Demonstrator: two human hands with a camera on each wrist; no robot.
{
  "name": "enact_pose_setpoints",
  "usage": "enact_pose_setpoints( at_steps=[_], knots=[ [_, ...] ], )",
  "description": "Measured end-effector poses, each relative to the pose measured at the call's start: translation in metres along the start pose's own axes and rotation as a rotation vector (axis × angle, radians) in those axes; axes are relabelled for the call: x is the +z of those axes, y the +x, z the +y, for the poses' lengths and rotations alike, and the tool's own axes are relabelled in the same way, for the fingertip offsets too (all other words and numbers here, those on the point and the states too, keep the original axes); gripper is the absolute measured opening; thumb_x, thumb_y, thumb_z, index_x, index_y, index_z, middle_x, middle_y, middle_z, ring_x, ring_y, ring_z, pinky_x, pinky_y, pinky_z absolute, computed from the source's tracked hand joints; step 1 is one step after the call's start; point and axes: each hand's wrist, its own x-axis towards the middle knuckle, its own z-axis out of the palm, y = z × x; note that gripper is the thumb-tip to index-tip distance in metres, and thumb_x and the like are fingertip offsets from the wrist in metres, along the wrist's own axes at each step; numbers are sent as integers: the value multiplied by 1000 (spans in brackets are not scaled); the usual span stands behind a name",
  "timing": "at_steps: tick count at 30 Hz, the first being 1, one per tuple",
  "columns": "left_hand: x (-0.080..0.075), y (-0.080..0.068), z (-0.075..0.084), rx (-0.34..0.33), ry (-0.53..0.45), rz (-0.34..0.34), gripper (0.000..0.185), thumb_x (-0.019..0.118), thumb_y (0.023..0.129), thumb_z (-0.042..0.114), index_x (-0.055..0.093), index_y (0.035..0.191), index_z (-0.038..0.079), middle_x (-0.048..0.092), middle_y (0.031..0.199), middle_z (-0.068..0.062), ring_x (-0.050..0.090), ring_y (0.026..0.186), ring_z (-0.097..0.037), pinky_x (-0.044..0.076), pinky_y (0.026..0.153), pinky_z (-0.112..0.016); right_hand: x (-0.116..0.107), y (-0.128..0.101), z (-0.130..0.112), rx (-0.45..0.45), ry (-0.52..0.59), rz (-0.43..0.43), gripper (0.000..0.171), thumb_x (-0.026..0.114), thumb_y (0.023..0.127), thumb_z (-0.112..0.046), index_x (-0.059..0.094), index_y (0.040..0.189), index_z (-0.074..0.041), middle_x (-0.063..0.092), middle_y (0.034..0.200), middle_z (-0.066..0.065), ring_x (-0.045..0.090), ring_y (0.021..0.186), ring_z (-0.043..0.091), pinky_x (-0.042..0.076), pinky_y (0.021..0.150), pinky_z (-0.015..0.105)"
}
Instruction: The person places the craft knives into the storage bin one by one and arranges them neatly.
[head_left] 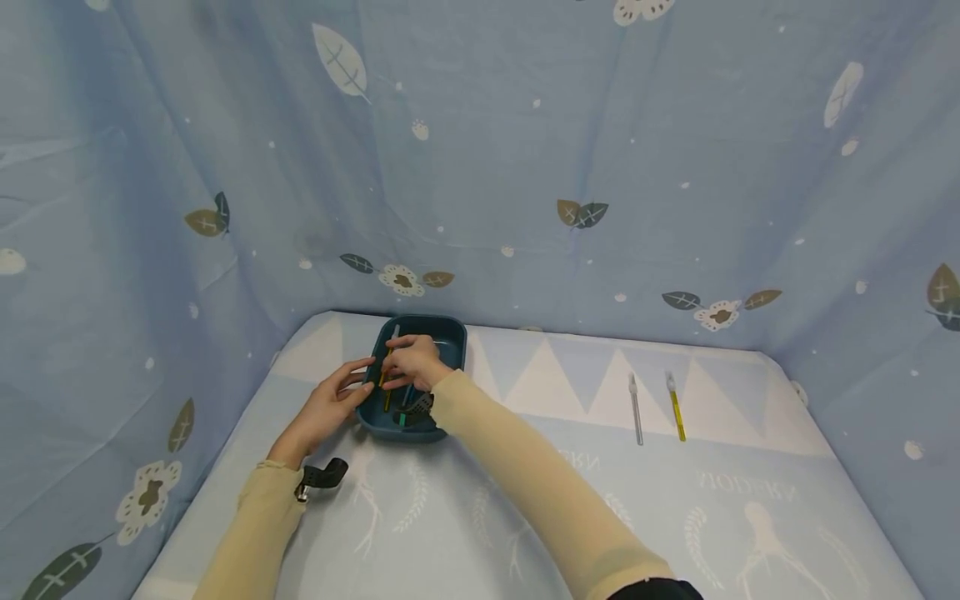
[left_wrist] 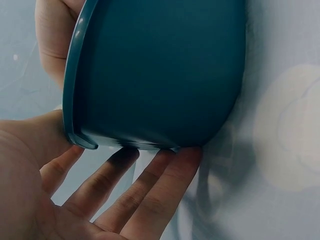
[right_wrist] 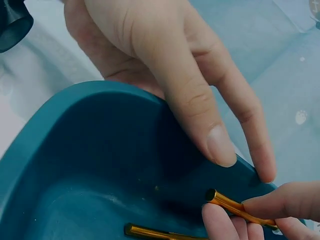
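Observation:
A dark teal plastic bin [head_left: 456, 333] stands at the back left of the table. My left hand [head_left: 326, 412] grips its left wall, thumb over the rim and fingertips against the outside, as the left wrist view shows. Reaching inside, my right hand [head_left: 416, 362] pinches a gold-coloured craft knife [right_wrist: 230, 206] by its handle, near the left wall; its blade end is hidden in the right wrist view. Another gold-coloured handle [right_wrist: 155, 232] lies on the bin floor. My right hand and wrist strap hide part of the bin's inside.
To the right on the table lie a silver craft knife [head_left: 636, 408] and a yellow one [head_left: 676, 408], side by side with clear caps pointing away. A patterned blue cloth [head_left: 510, 167] hangs behind and at both sides. The patterned tablecloth [head_left: 450, 533] covers the table.

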Motion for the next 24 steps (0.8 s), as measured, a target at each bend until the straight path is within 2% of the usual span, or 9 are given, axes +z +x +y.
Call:
enact_pose_setpoints(
  at_steps=[6, 14, 24],
  knots=[
    [1, -1, 1, 8, 1, 4, 60, 59, 117, 30, 37, 171, 17, 42, 166, -28, 50, 146, -51, 55, 81, -42, 3, 3, 3, 9, 1, 18, 40, 72, 93, 17, 74, 129, 0, 75, 97, 19, 79, 88, 36, 66, 74, 48],
    [1, -3, -2, 1, -6, 7, 60, 58, 117, 30, 37, 172, 18, 41, 167, -27, 47, 149, -52, 54, 88, -43, 7, 4, 6, 18, -20, 43, 39, 73, 92, 19, 75, 126, -1, 75, 94, 19, 79, 85, 37, 65, 78, 52],
    [0, -2, -1, 1, -13, 1, 60, 58, 117, 29, 37, 172, 18, 40, 168, -28, 47, 148, -52, 55, 91, -46, 3, 0, 5, -43, -71, 8, 41, 72, 93, 18, 75, 131, 1, 75, 106, 24, 78, 99, 44, 63, 84, 57]
  ],
)
